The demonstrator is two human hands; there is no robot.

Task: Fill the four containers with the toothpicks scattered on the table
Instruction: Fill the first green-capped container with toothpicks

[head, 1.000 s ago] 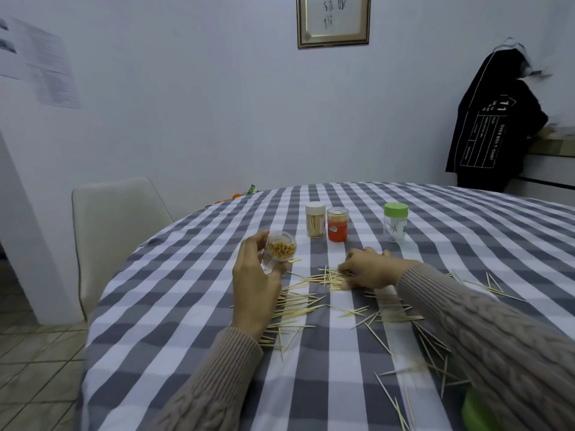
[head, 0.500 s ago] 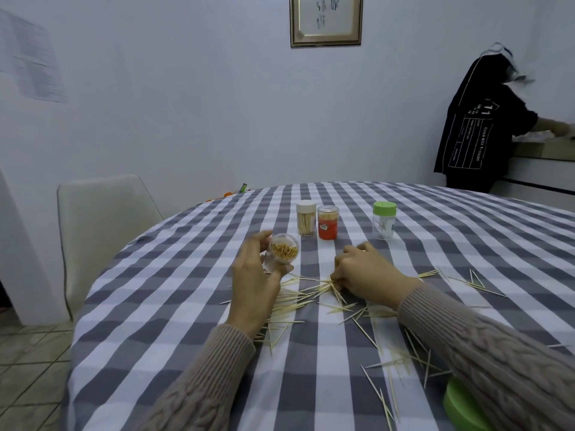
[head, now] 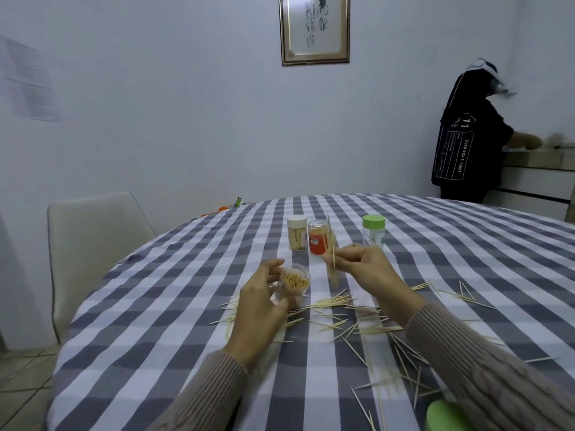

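The round table under a grey-and-white checked cloth (head: 186,353) has bare cloth toward its left and far edges. Three capped jars stand together beyond the hands: white-lidded (head: 296,232), orange (head: 317,241), green-lidded (head: 373,233). The left hand (head: 259,309) grips a fourth, an open clear container of toothpicks (head: 294,283), tilted. The right hand (head: 367,269) pinches a raised bunch of wooden toothpicks (head: 332,259). Scattered toothpicks (head: 342,318) lie below both hands, too many to count.

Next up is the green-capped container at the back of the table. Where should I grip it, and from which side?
Grip the green-capped container round its clear body just under the cap, probably coming from its right. It stands upright, and the right hand with its bunch of toothpicks is raised just in front of it, while the red container stands to its left, so the right side looks freest.
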